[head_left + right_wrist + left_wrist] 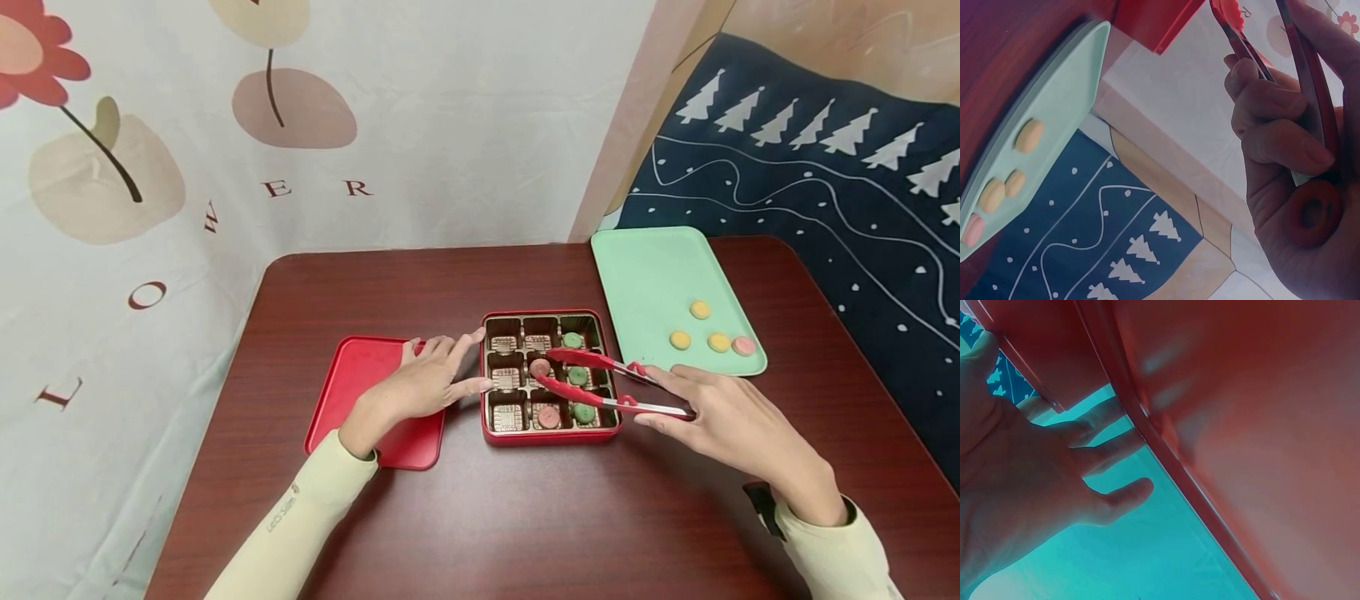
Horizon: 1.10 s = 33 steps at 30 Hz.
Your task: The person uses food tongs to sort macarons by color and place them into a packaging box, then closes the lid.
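Note:
My right hand (727, 421) grips red-and-metal tongs (600, 405) by their arms. The tong tips are spread, close about a pink macaron (539, 367) in the middle compartment of a red tin box (551, 437) with a gold divided insert. I cannot tell whether they touch it. Another pink macaron (548, 416) sits in the compartment nearer me. Green macarons (572, 340) occupy the right column. My left hand (420, 383), fingers extended, has its thumb and index finger at the box's left rim, over a red lid (412, 446). In the right wrist view the fingers (1279, 137) wrap the tongs.
To the right at the back lies a mint-green tray (648, 275) carrying three yellow macarons (701, 310) and a pink macaron (743, 346). All stands on a dark red-brown table (487, 525). A printed white cloth (465, 125) and a navy tree-patterned cloth (787, 175) hang behind.

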Tool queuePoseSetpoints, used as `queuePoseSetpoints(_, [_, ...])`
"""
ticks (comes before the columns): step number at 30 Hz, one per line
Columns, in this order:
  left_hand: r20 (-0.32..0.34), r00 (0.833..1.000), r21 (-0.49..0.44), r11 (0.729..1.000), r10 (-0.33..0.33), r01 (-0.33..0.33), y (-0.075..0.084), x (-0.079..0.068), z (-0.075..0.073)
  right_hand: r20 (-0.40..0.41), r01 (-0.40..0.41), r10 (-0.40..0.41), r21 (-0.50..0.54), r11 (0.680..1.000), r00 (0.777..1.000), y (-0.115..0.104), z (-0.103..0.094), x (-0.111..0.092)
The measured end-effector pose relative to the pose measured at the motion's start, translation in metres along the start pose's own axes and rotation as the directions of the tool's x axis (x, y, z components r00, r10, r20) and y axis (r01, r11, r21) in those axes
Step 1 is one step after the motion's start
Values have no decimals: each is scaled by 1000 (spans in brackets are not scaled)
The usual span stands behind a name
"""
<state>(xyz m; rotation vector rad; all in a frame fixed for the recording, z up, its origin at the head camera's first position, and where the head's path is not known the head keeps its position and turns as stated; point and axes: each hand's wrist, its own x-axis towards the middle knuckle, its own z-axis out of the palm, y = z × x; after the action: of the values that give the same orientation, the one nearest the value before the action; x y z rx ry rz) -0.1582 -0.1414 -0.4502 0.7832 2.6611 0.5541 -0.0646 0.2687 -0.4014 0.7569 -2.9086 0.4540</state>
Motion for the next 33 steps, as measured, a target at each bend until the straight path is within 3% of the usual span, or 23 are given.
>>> queuePoseSetpoints(33, [5, 1000, -10, 1000, -3, 3, -2, 2, -1, -98, -135, 131, -35, 990, 987, 23, -18, -18])
